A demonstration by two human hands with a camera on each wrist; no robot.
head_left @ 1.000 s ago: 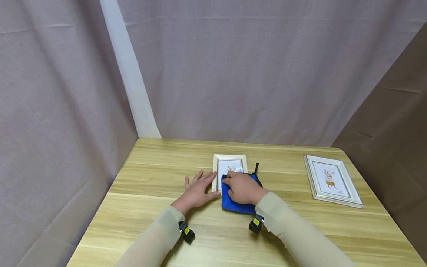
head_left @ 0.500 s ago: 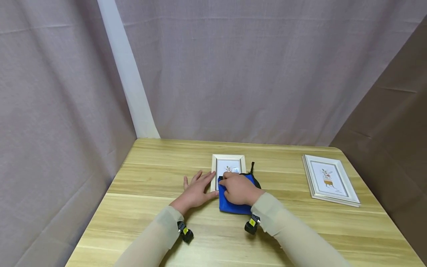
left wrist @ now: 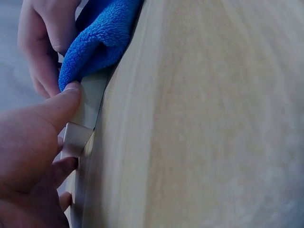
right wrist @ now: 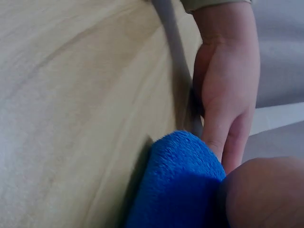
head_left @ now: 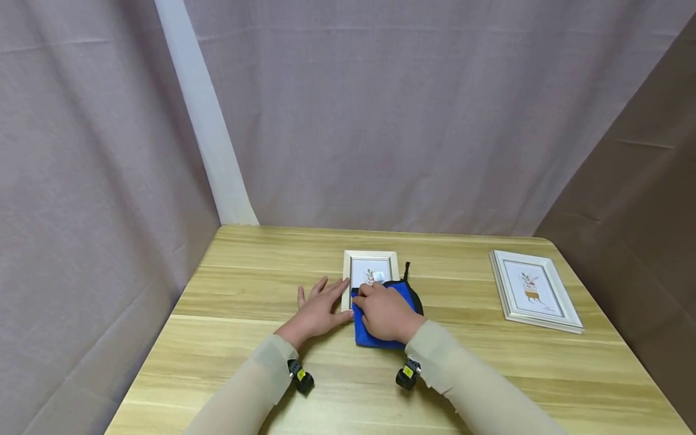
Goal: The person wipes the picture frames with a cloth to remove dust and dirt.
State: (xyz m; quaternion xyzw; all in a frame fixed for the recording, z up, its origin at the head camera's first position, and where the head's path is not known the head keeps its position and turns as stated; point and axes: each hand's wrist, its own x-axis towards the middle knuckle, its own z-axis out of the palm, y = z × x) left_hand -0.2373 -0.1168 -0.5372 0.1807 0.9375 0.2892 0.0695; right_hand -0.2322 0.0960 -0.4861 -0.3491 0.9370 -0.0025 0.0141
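A picture frame point(head_left: 393, 258) with a pale border and a plant print lies flat on the wooden table. My left hand point(head_left: 318, 311) rests at its left side, fingers spread, with fingertips on the border and the thumb near the front left corner. My right hand point(head_left: 387, 313) holds a fluffy blue cloth point(head_left: 368, 339) with curled fingers and presses it on the frame's lower right part. The cloth point(left wrist: 102, 40) covers that part and reaches close to the left thumb in the left wrist view. Black trim and a black loop point(head_left: 406, 270) stick out behind the right hand.
A stack of similar white picture frames point(head_left: 535, 293) lies at the table's right side, plant print facing up. Grey curtains point(head_left: 380, 121) hang behind the table point(head_left: 261, 260), and a brown one point(head_left: 647, 199) hangs at the right.
My right hand has slid slightly left with the cloth over the frame, and its fingers now look more curled. The left hand keeps its place on the frame. The head view has shifted slightly.
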